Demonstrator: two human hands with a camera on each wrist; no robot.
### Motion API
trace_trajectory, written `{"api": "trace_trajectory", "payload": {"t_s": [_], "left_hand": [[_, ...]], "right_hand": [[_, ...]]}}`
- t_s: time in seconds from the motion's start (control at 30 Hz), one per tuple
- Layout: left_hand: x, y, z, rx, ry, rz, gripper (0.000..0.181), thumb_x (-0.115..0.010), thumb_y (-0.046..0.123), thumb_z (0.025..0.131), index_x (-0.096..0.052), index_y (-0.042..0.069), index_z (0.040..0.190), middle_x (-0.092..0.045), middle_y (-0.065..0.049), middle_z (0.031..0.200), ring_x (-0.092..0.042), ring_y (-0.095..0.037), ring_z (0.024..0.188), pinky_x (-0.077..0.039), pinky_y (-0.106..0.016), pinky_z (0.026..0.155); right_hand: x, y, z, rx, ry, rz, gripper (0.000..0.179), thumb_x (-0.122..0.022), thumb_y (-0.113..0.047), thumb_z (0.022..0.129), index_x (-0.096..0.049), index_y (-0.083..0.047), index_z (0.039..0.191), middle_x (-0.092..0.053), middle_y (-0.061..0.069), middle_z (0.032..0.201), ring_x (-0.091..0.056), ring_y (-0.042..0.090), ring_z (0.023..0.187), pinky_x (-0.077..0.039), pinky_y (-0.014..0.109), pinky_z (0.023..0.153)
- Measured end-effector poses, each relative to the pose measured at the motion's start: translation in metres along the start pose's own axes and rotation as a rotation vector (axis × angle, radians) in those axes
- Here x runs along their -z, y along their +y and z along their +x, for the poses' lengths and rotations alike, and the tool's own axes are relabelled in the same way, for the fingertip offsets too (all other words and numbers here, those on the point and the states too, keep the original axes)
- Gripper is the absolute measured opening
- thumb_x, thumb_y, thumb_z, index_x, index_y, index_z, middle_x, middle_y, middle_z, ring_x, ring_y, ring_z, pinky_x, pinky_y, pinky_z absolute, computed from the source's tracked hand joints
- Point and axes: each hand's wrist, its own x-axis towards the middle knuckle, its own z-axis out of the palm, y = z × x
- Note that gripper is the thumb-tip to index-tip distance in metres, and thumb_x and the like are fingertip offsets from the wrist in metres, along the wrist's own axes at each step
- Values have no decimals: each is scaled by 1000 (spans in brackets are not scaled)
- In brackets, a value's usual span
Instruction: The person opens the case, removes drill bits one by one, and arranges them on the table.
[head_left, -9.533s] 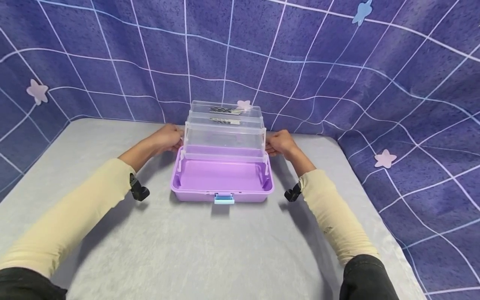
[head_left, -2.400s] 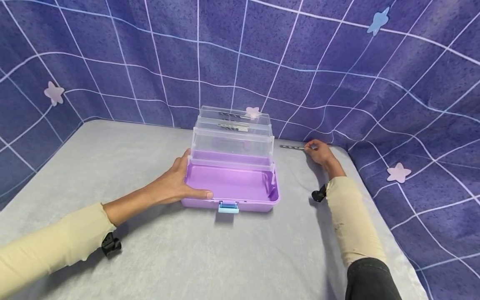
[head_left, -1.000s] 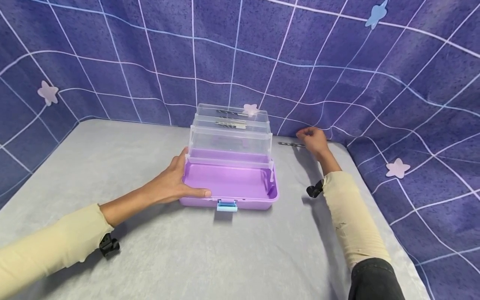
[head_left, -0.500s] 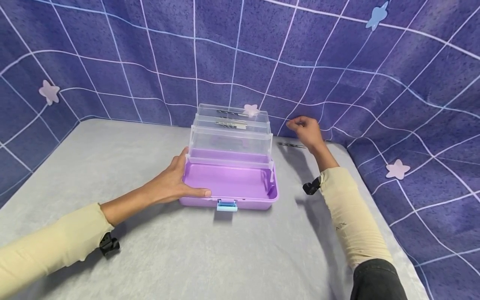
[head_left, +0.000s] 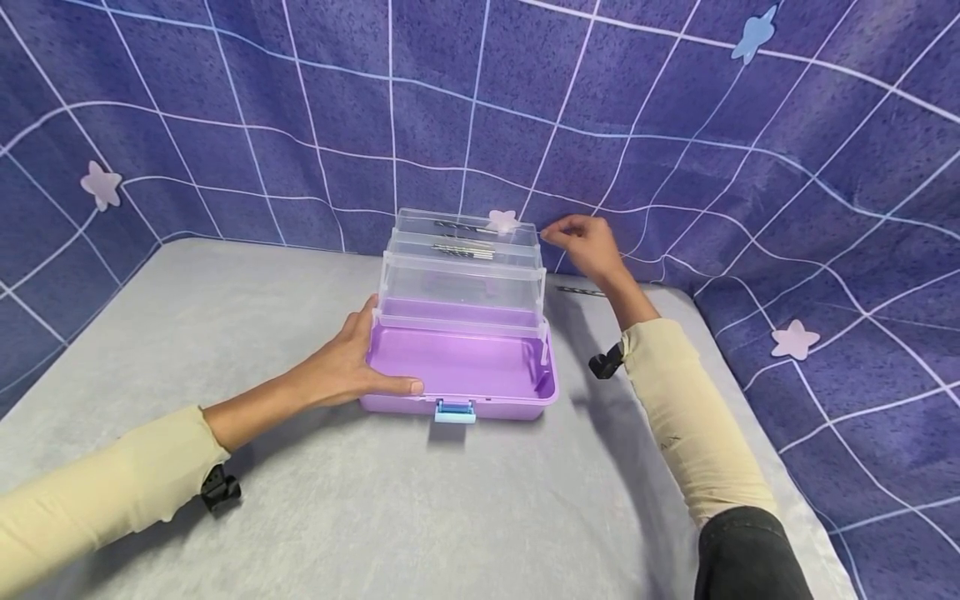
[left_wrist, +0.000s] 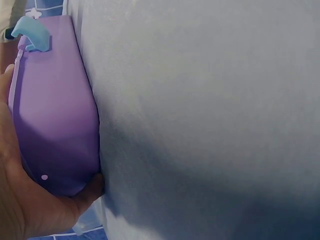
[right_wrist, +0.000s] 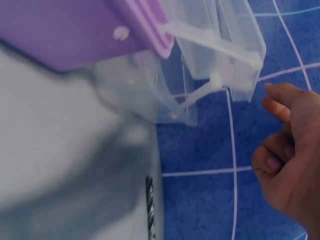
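A purple toolbox (head_left: 517, 408) with a blue latch (head_left: 455, 412) stands open, its clear trays (head_left: 461, 287) raised in tiers at the back. My left hand (head_left: 345, 364) grips its left end, thumb on the front rim and fingers along the side. Dark drill bits (head_left: 463, 226) lie in the topmost tray, with several more drill bits (head_left: 463, 252) in the tier below. My right hand (head_left: 590, 245) hovers by the topmost tray's right end, fingers loosely bent and no object visible in them. Behind its wrist, one drill bit (right_wrist: 150, 207) lies on the table.
The toolbox stands on a grey cloth-covered table (head_left: 420, 517). Close behind the trays rises a blue curtain (head_left: 315, 125) with a white grid and star shapes, also closing off the right side.
The right hand let go of the drill bit at the table's back right, then rose and moved left to the topmost tray. The left hand has stayed on the toolbox these last seconds.
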Motion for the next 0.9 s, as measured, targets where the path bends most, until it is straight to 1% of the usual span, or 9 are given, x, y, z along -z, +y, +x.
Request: {"api": "trace_trajectory", "payload": {"t_s": [0.17,0.23,0.33,0.43,0.5,0.57,0.63,0.73,0.9], "left_hand": [[0,0,0,-2,3,-3,165,-94,78,75,17,19,181,-29,-29,176,-55,-49,149,-46,-73,125],[0,-1,0,-7,5,-6,165,-94,78,75,17,19,182,-29,-30,176,-55,-49,149,-46,-73,124],[0,-1,1,-11,9,-11,165,-95,77,75,16,19,182,-30,-30,175,-57,-48,146,-47,-74,123],[-1,-2,1,-12,11,-12,164,-95,76,75,15,19,182,-30,-30,174,-58,-48,144,-48,-74,122],[-1,-2,1,-12,11,-8,164,-95,77,75,15,19,182,-30,-30,174,-58,-48,144,-48,-74,122],[-1,-3,1,-13,12,-7,164,-95,77,75,16,18,182,-30,-30,175,-58,-49,145,-48,-74,122],[-1,-3,1,-12,12,-1,164,-94,77,75,16,17,182,-29,-31,175,-58,-50,146,-48,-74,122],[-1,-3,1,-10,14,6,165,-94,77,75,16,15,182,-29,-31,176,-57,-50,147,-47,-74,123],[-1,-3,1,-11,16,12,165,-94,78,75,15,14,181,-30,-31,175,-57,-49,146,-47,-73,123]], "right_hand": [[-8,-15,5,26,-12,-15,29,-84,-30,97,-88,-5,111,-69,-18,72,-47,7,68,-41,27,71],[-12,-19,8,43,-19,-25,27,-84,-28,97,-89,-5,110,-67,-17,68,-45,5,64,-41,27,69],[-18,-25,12,53,-36,-49,24,-84,-25,96,-90,-6,109,-80,-3,79,-53,5,70,-44,24,73],[-24,-28,16,52,-56,-79,23,-84,-26,97,-90,-7,110,-88,8,110,-69,12,90,-52,26,86],[-27,-30,18,46,-63,-99,26,-85,-28,97,-90,-7,111,-87,11,120,-75,22,107,-56,32,97],[-31,-30,19,40,-65,-110,28,-86,-29,96,-90,-6,112,-86,13,124,-76,28,116,-58,39,105],[-35,-31,20,29,-58,-116,30,-89,-30,94,-90,-6,112,-85,13,127,-75,31,124,-57,44,112],[-41,-32,22,16,-64,-127,31,-91,-30,92,-90,-6,112,-85,12,128,-74,32,128,-56,47,115],[-48,-36,24,8,-81,-213,32,-90,-38,91,-92,-13,112,-86,8,127,-76,31,125,-58,47,110]]}}
